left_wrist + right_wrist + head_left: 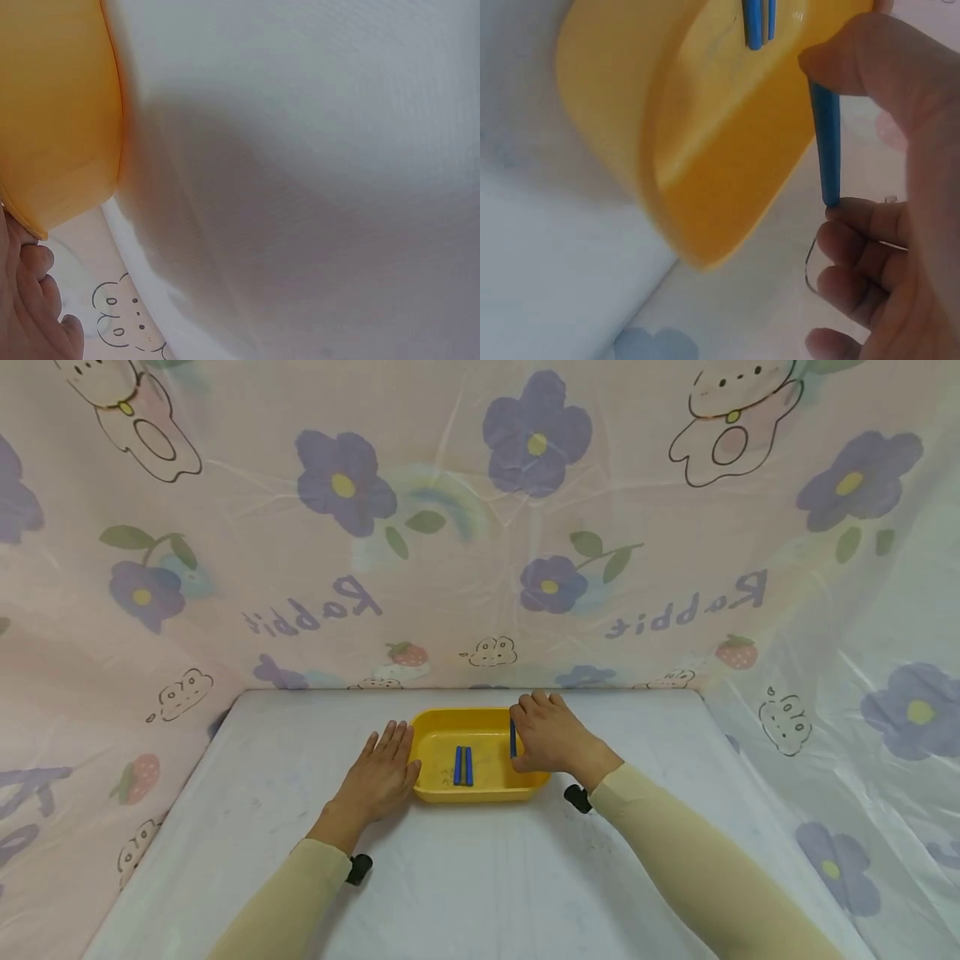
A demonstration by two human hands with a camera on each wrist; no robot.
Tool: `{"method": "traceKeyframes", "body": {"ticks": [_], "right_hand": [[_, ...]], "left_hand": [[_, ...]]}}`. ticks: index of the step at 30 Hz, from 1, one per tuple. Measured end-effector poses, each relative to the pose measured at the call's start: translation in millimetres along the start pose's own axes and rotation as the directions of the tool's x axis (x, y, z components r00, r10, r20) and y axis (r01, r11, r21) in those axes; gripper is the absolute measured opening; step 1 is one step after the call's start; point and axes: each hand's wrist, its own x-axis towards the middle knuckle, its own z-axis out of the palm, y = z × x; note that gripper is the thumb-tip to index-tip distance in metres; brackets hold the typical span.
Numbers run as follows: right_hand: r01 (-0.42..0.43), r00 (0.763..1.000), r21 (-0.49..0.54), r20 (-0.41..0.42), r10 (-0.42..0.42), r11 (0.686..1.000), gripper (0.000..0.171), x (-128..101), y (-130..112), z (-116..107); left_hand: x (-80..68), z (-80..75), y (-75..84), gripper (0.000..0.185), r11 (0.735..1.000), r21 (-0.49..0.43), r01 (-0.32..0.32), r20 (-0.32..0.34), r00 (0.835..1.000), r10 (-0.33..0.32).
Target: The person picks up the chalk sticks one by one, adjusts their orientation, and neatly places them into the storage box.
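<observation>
A yellow plastic tray (480,795) with raised walls sits on the white table. Two blue sticks (463,766) lie side by side on its floor, lengthwise away from me. My left hand (381,770) rests against the tray's left side with fingers extended; in the left wrist view its fingertips (36,259) are at the rim. Above the tray's right end, my right hand (551,732) pinches another blue stick (826,146) by its two ends, thumb at one and index finger at the other. The remaining right fingers curl loosely.
The white table (480,877) ends at a patterned curtain (450,552) behind the tray, with more curtain along both sides. A small black device sits at each wrist, beside the cream sleeves (697,860).
</observation>
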Motion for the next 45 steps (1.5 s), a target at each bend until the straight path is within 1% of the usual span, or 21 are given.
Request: {"method": "traceKeyframes", "body": {"ticks": [5, 11, 14, 18, 21, 25, 36, 42, 45], "right_hand": [[0.005, 0.999, 0.0, 0.039, -0.005, 1.0, 0.064, 13.2, -11.3, 4.2], [0.014, 0.996, -0.007, 0.093, -0.013, 1.0, 0.06, 25.4, -24.1, 10.6], [0.009, 0.994, 0.01, 0.112, -0.01, 1.0, 0.058, 30.0, -29.4, 14.3], [-0.004, 0.991, 0.038, 0.13, -0.001, 0.999, 0.062, 34.5, -35.1, 19.6], [-0.009, 0.99, 0.04, 0.142, 0.003, 0.999, 0.07, 36.6, -38.6, 24.8], [-0.011, 0.987, 0.041, 0.159, 0.004, 0.999, 0.075, 37.6, -42.5, 31.0], [0.034, 0.987, 0.005, 0.16, -0.034, 0.999, 0.076, 40.6, -49.7, 41.4], [0.032, 0.985, -0.007, 0.171, -0.031, 0.999, 0.077, 41.2, -53.8, 44.7], [0.03, 0.984, -0.018, 0.178, -0.026, 0.999, 0.077, 42.1, -54.6, 45.8]], "left_hand": [[-0.6, 0.6, -0.4, 0.07, 1.0, 0.0, 0.009, 0.014, 1.0, -0.009], [-0.5, 2.6, -0.9, 0.071, 1.0, -0.002, 0.001, 0.001, 1.0, -0.001], [0.5, 3.3, -1.6, 0.071, 1.0, 0.003, 0.001, 0.002, 1.0, -0.001], [1.6, 2.6, -1.9, 0.071, 1.0, 0.01, 0.002, 0.011, 1.0, -0.002], [1.8, 1.7, -1.7, 0.071, 1.0, 0.014, 0.004, 0.017, 1.0, -0.004], [1.9, 2.5, -1.8, 0.071, 1.0, 0.012, 0.001, 0.011, 1.0, -0.001], [1.1, 1.4, -1.0, 0.07, 1.0, 0.001, -0.004, -0.003, 1.0, 0.004], [0.3, 4.0, -1.8, 0.07, 1.0, 0.008, 0.0, 0.005, 1.0, -0.001], [-0.4, 3.5, -1.5, 0.07, 1.0, 0.006, 0.0, -0.002, 1.0, 0.0]]}}
